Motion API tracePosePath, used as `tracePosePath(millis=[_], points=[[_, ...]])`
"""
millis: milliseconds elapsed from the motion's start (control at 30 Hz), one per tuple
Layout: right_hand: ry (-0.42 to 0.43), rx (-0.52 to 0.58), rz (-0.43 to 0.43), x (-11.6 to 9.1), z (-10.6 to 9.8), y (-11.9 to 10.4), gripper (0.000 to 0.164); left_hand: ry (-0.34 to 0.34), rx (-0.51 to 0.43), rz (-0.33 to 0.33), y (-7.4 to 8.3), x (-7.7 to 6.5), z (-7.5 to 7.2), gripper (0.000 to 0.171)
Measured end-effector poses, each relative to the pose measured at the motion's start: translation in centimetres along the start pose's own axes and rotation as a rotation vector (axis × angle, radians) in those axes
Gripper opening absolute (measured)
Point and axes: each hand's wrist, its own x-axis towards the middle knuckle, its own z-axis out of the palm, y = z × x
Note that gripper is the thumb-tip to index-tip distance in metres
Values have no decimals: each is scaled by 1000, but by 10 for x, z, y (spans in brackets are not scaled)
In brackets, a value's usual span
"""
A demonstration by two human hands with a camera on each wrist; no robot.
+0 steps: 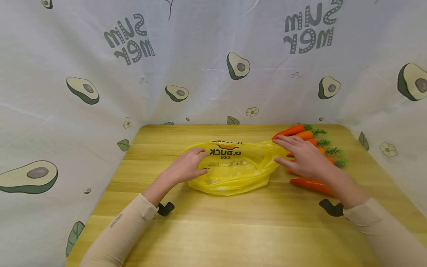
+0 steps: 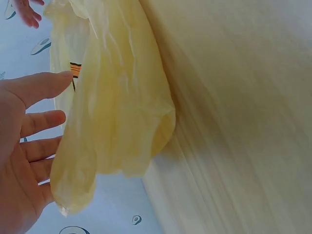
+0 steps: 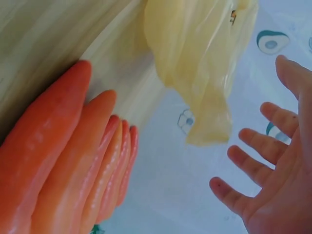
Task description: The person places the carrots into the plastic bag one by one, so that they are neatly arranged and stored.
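A yellow plastic bag (image 1: 230, 181) with a printed duck logo lies on the table, its mouth spread wide and facing up. At the bag's left end is my left hand (image 1: 185, 165), thumb and fingers apart. In the left wrist view those fingers are nearly straight right at the bag's edge, and some tips are hidden behind it. My right hand (image 1: 305, 157) hovers by the bag's right end and overlaps the carrots in the head view. Its fingers are spread with nothing between them in the right wrist view. Several orange carrots (image 3: 63, 151) lie side by side next to that hand.
The wooden table (image 1: 233, 230) runs under everything. One carrot (image 1: 311, 185) lies nearest the front, partly behind my right forearm. A white curtain (image 1: 207, 44) with avocado prints hangs behind and at both sides. Dark curved pieces (image 1: 165, 208) show beside both wrists.
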Motion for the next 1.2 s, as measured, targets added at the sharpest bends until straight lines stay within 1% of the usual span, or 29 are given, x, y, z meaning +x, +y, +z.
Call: tracePosePath(millis=[133,233,467,633,800,1000,1200], points=[[-6,28,24,-5,-3,7,68,33,39,-6,-6,-4,3,63],[-19,42,47,-10,-7,12,70,21,21,-19,-10,-5,5,65],[-36,94,106,-21,-11,23,74,-69,-54,-71,-15,-4,9,73],[-40,100,115,-28,-11,31,71,-147,-80,-104,-16,-3,11,79],[-44,98,115,-38,-12,36,70,-196,-54,-95,-18,-2,15,87],[-78,124,113,-47,-11,45,73,-249,-16,-86,-18,-1,17,92],[-80,161,106,-57,-8,54,72,-268,-30,-90,-14,-3,18,95]])
